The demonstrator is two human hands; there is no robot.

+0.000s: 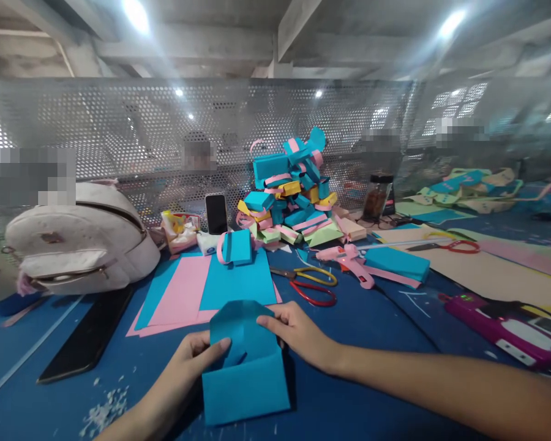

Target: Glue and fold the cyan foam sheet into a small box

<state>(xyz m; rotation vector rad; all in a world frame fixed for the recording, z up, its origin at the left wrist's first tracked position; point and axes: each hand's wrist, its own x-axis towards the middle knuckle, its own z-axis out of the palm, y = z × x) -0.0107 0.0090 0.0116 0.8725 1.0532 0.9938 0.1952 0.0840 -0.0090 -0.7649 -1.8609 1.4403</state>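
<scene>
A folded blue paper envelope (247, 392) is held up just above the near part of the table, its rounded flap raised. My left hand (197, 361) pinches its left side, with the thumb over the opening. At the upper right of the flap, my right hand (298, 334) grips the edge between thumb and fingers. Behind the envelope lie blue and pink paper sheets (183, 288). Scissors with red and yellow handles (310, 285) rest to their right, near a pink glue gun (349, 260).
A pile of folded coloured paper pieces (294, 196) stands against the perforated metal screen (156, 122). At left are a white backpack (82, 245) and a black phone (87, 337). A purple power strip (500, 327) lies at right, with a second pair of scissors (454, 246) beyond it.
</scene>
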